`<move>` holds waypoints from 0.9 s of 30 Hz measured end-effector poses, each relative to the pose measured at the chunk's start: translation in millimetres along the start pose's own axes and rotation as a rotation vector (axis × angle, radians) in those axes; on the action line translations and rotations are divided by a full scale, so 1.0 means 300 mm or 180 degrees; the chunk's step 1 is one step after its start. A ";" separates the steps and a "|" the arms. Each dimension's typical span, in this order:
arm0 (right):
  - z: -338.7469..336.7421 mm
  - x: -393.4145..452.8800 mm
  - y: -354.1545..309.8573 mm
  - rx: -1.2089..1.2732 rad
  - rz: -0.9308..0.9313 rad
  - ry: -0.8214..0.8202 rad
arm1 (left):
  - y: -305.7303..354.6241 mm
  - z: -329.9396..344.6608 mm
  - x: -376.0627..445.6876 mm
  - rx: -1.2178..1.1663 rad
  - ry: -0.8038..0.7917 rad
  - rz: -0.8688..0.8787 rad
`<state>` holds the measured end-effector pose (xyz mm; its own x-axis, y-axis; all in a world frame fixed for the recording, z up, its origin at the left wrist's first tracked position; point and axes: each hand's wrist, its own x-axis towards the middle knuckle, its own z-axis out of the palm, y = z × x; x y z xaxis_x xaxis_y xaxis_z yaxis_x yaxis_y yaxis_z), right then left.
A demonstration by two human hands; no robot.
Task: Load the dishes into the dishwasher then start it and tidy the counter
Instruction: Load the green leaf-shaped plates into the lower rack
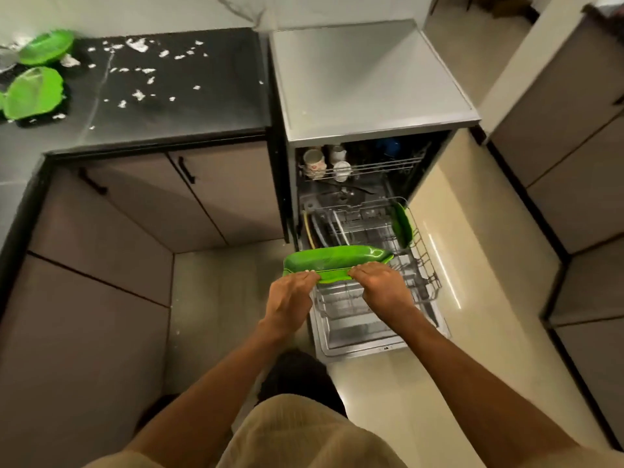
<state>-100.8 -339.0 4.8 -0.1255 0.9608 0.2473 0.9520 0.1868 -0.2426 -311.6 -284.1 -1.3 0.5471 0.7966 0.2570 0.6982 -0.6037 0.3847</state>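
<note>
Head view of an open dishwasher (371, 136) beside a dark stone counter (169, 96). Both hands are gripping the near rim of a glossy green leaf-shaped plastic plate (337, 261): the left hand (290, 298) is curling its fingers over the rim's left part, and the right hand (381, 288) is curling its fingers over the right part. The plate is being held nearly level, tilted slightly toward the camera, above the front of the pulled-out lower rack (429, 265), a grey wire basket with thin upright tines. A second green plate (403, 224) is standing on edge against the rack's right side, and several thin pale plates (324, 228) are standing upright in the rack's rear left rows. In the upper rack (378, 167), also of wire, glazed white mugs (314, 163) are sitting at the left. The dishwasher's top is showing as a smooth matte grey panel. On the counter, two more green leaf-shaped plates (33, 92) are lying at the far left, and torn white scraps (138, 45) are scattered over the polished black surface. Matte taupe cabinet doors (209, 194) with slim black handles are standing below
</note>
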 end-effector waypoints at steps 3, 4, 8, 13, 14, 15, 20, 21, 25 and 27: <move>-0.048 -0.064 0.090 -0.0021 0.0155 -0.0027 | 0.093 0.045 0.040 0.0055 -0.0073 0.0123; -0.063 -0.083 0.124 -0.0040 0.0197 -0.0014 | 0.125 0.061 0.059 0.0061 -0.0126 0.0181; -0.110 -0.133 0.250 -0.0129 0.0200 0.0067 | 0.216 0.144 0.125 -0.0032 -0.0222 0.0273; -0.183 -0.138 0.460 -0.0391 0.0071 -0.0036 | 0.345 0.283 0.236 -0.0113 -0.0196 0.0277; -0.194 -0.134 0.513 -0.0402 0.0047 -0.0110 | 0.377 0.312 0.263 -0.0138 -0.0153 0.0262; -0.202 -0.130 0.564 -0.0411 0.0025 -0.0148 | 0.408 0.336 0.289 -0.0166 -0.0119 0.0258; -0.287 -0.087 0.801 -0.0406 -0.0096 -0.0390 | 0.574 0.454 0.435 -0.0245 0.0050 0.0065; -0.309 -0.079 0.838 -0.0385 -0.0122 -0.0415 | 0.604 0.476 0.460 -0.0254 0.0085 -0.0010; -0.392 -0.040 1.018 -0.0281 -0.0154 -0.0593 | 0.739 0.587 0.579 -0.0313 0.0250 -0.0293; -0.414 -0.018 1.104 -0.0258 -0.0147 -0.0679 | 0.800 0.622 0.636 -0.0258 0.0282 -0.0426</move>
<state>249.8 -307.9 39.6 -0.2175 0.9748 0.0504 0.9621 0.2228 -0.1573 46.6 -282.8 -25.4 0.4065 0.8715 0.2744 0.7206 -0.4904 0.4901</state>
